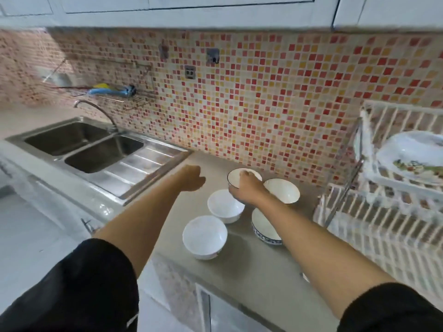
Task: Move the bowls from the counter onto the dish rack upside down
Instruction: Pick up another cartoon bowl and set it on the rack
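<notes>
Head view, sole entry.

Carrier: grey stone desk [251, 264], running from the stainless double sink [96, 152] at its left end to the white slatted two-tier dish rack [374, 226] at its right end.

Task items: five bowls, all mouth-up, clustered mid-desk between sink and rack.
- Dark-rimmed white ceramic bowl [236, 177], nearest the back edge by the mosaic-tiled wall [263, 104]. The right hand [249, 190] is closed on it, fingers over the rim, palm against the near wall. It appears tilted; whether it has left the desk cannot be told.
- Plain white bowl with thin dark rim [284, 191], just right of it, partly behind the wrist.
- Small white bowl [223, 206], centre of the cluster.
- White bowl with faint pattern low on its wall [205, 236], nearest the front edge.
- White bowl with blue patterned band [265, 230], largely hidden under the right forearm.

Left hand [191, 179]: empty, loosely curled, hovering over the desk beside the sink drainboard.

Rack: upper tier carries one white floral dish [417, 152]; lower tier shows bare slats.

Handling, by judgement: glazed ceramic, rigid, moderately heavy, brittle, probably slippery. Best gripped across rim and outer wall, which also allows the wrist to turn it over. Set down gently on the slats; keep neighbours from knocking.
</notes>
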`<action>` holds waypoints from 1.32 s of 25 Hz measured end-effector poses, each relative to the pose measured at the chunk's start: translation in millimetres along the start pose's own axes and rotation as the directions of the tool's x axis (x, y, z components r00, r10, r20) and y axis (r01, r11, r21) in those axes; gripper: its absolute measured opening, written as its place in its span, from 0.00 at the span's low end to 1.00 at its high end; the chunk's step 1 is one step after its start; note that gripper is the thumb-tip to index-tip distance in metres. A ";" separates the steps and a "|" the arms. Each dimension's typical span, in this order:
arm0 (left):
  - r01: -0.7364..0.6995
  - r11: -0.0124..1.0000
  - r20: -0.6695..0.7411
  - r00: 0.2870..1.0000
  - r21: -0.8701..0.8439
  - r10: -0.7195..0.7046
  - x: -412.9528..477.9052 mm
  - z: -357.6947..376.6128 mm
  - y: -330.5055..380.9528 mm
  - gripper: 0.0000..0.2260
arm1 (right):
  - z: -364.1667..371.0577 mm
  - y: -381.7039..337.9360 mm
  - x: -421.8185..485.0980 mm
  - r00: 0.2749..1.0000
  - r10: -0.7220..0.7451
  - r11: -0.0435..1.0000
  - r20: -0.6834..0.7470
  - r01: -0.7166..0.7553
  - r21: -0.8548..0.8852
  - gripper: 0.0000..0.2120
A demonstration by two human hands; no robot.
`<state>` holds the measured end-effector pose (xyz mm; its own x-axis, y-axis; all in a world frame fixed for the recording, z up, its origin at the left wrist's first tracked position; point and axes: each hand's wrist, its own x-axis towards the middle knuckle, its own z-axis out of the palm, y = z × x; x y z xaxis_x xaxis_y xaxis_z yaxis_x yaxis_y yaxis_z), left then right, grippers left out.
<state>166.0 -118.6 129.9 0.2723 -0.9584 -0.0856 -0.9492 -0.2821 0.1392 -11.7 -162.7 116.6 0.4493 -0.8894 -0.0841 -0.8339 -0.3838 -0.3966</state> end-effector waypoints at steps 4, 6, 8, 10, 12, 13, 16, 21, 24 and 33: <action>0.130 0.990 0.244 0.963 -0.055 -0.113 -14.6 98.6 -43.0 0.24 | 127.9 14.0 0.0 0.947 0.251 0.950 0.202 -0.281 0.137 0.34; 0.191 0.976 0.313 0.938 -0.106 -0.150 -20.7 137.4 -53.6 0.28 | 164.6 13.0 -6.7 0.897 0.336 0.897 0.287 -0.397 0.193 0.33; 0.238 0.960 0.359 0.917 -0.145 -0.174 -24.7 161.8 -56.8 0.29 | 181.6 11.2 -11.9 0.859 0.355 0.868 0.369 -0.450 0.211 0.26; 0.228 0.962 0.371 0.915 -0.153 -0.157 -26.7 171.6 -56.9 0.28 | 184.6 9.1 -13.1 0.860 0.338 0.875 0.383 -0.437 0.208 0.20; 0.182 0.979 0.348 0.927 -0.097 -0.138 -26.4 166.9 -59.1 0.26 | 175.2 4.7 -12.2 0.888 0.320 0.890 0.332 -0.401 0.216 0.19; 0.178 0.980 0.330 0.934 -0.086 -0.140 -24.8 159.3 -61.6 0.24 | 165.6 0.6 -13.5 0.905 0.298 0.902 0.305 -0.371 0.219 0.19; 0.206 0.946 0.210 0.965 -0.251 -0.155 -17.3 114.5 -66.8 0.20 | 118.1 -11.6 -19.4 0.974 0.140 0.942 0.177 -0.186 0.279 0.19; -0.174 0.737 -0.276 0.961 -0.653 -0.017 -16.5 -15.7 -12.8 0.17 | -16.3 -22.9 -34.1 0.943 0.047 0.908 -0.328 0.097 0.407 0.25; -0.444 0.490 -0.482 0.874 -0.750 0.053 -24.4 -82.2 54.5 0.20 | -106.3 -18.4 -55.8 0.864 0.008 0.896 -0.504 0.217 0.388 0.24; -0.801 0.236 -0.581 0.570 -0.549 0.581 -50.9 -172.8 242.0 0.24 | -266.2 121.2 -154.4 0.601 -0.126 0.959 -0.789 -0.128 -0.251 0.39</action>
<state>-50.4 -145.6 338.4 -0.3050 -0.7351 0.6055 -0.3558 0.6777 0.6435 -267.5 -137.9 324.9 0.1227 -0.6824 0.7206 -0.9383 -0.3163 -0.1399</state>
